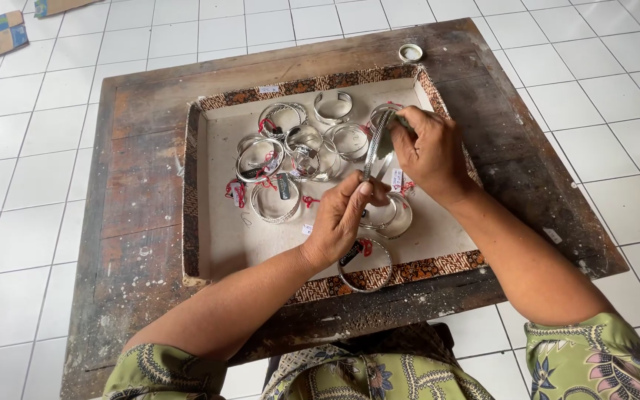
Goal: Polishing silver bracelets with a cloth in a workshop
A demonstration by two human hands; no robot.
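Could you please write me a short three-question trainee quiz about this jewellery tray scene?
1. True or false: both hands grip one silver bangle above the tray.
2. Which hand holds the bangle's upper end? A: left hand; B: right hand.
3. What small round thing lies on the wooden table beyond the tray's far edge?

Key
1. True: each hand pinches one end.
2. B.
3. A small round lid or cap; its exact kind cannot be told.
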